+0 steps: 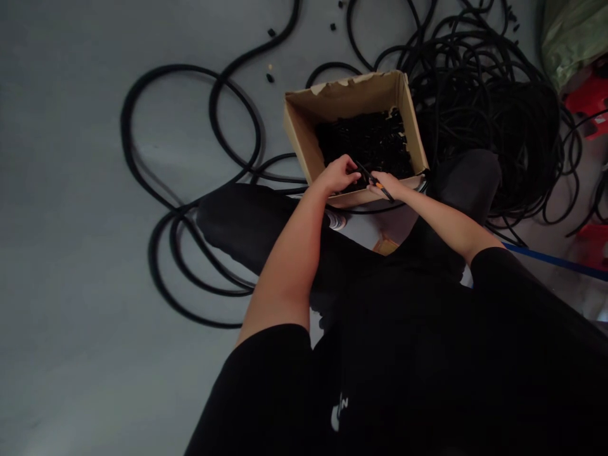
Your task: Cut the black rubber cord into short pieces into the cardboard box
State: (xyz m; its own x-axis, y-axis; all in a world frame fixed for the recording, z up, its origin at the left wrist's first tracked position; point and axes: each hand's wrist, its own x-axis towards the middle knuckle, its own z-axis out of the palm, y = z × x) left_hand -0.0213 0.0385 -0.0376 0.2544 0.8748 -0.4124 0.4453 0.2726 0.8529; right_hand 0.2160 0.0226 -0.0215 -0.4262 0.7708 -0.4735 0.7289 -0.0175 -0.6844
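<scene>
My left hand [338, 175] is closed over the near edge of a cardboard box [302, 136], pinching the end of a black hose. My right hand [386, 184] is closed on a black tool with an orange handle [374, 180], whose tip points toward the left hand. The box holds a heap of short black hose pieces [368, 140]. Both hands meet just above the box's front wall. My legs in black clothing lie below the box.
Long black hose loops [190, 190] run over the grey floor at left. A big tangled coil of black hose [489, 95] lies right of the box. Small black cut bits [270, 78] are scattered at the top. Red objects [586, 101] and a green bag [570, 31] stand at far right.
</scene>
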